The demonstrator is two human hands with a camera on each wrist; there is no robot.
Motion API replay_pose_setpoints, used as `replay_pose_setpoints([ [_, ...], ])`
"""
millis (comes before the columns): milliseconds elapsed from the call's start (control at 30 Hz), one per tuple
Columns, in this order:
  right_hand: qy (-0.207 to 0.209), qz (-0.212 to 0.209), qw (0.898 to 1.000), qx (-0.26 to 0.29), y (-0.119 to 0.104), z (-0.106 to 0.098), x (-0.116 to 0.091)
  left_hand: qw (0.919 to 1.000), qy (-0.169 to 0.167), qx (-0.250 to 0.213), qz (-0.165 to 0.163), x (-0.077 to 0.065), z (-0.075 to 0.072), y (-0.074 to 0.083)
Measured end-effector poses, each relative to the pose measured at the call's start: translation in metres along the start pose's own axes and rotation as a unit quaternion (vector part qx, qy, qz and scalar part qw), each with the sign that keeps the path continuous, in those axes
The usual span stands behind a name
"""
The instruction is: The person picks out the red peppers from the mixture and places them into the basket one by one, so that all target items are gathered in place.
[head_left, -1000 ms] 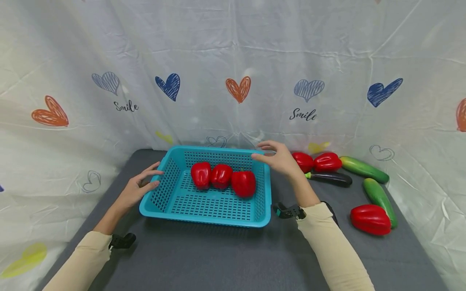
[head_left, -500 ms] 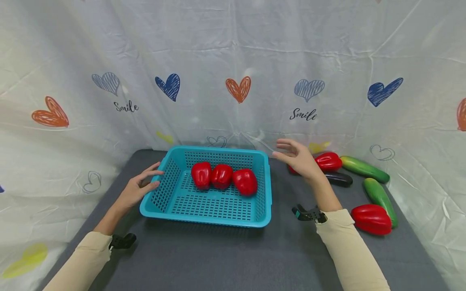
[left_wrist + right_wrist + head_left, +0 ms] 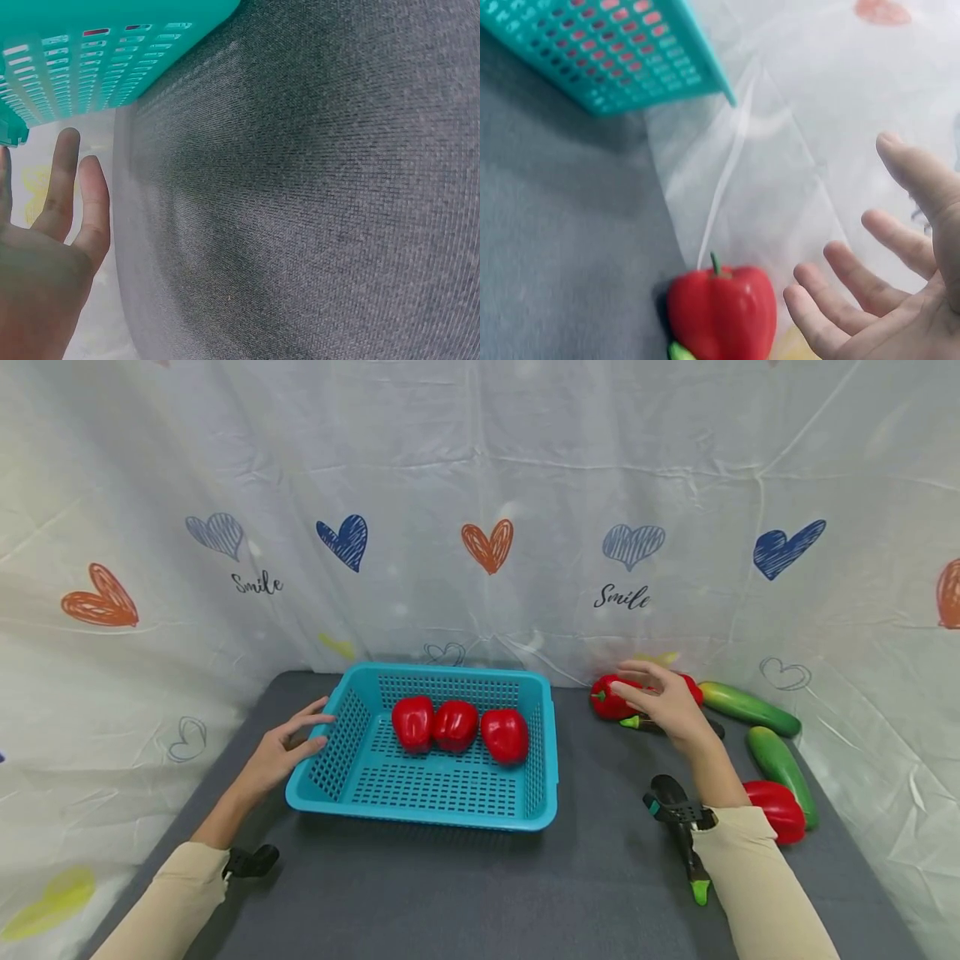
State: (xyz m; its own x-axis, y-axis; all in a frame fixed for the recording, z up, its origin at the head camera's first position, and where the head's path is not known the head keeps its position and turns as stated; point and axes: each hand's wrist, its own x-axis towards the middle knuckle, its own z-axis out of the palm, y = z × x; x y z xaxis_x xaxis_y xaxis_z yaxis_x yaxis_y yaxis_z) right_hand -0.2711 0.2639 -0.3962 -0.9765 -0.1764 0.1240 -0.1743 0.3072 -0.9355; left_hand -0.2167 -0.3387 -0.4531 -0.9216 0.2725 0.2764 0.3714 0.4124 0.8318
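Observation:
A turquoise perforated basket [image 3: 420, 818] stands on the grey table with three red bell peppers [image 3: 455, 726] in a row inside. My left hand [image 3: 279, 750] is at the basket's left rim, fingers extended; the left wrist view shows its fingers [image 3: 94, 202] beside the basket wall. My right hand [image 3: 671, 703], holding nothing, hovers over the vegetables at the back right with its fingers spread. Below it lie a red bell pepper [image 3: 721, 311], another red pepper [image 3: 692, 690] partly covered by the hand, and an eggplant [image 3: 636, 723] mostly hidden under it.
Two green cucumbers [image 3: 750, 709] lie at the right, one behind the other. A red pepper [image 3: 780, 810] and a second eggplant [image 3: 686, 847] are partly covered by the right forearm. A white curtain [image 3: 480, 460] with printed hearts hangs behind the table.
My right hand has moved right, from the basket's right rim to above the vegetables. The rightmost pepper in the basket has shifted slightly. An eggplant under the right wrist has come into view. The left hand stays put.

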Motion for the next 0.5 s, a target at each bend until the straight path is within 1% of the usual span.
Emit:
replay_pose_setpoints([
  [100, 0.009, 0.001, 1.000, -0.009, 0.006, -0.008, -0.003, 1.0000, -0.001, -0.005, 0.007, 0.000, 0.000, -0.001],
  [233, 0.010, -0.004, 1.000, -0.023, 0.011, -0.018, -0.009, 0.9999, -0.001, -0.009, 0.013, 0.000, 0.000, -0.001],
  [367, 0.010, -0.002, 0.999, -0.053, 0.016, -0.029, -0.014, 0.9999, 0.000, -0.006, 0.013, 0.000, 0.000, 0.000],
  [500, 0.013, 0.006, 0.999, -0.051, 0.022, -0.040, -0.018, 0.9999, 0.001, -0.002, 0.010, 0.000, 0.000, 0.000],
])
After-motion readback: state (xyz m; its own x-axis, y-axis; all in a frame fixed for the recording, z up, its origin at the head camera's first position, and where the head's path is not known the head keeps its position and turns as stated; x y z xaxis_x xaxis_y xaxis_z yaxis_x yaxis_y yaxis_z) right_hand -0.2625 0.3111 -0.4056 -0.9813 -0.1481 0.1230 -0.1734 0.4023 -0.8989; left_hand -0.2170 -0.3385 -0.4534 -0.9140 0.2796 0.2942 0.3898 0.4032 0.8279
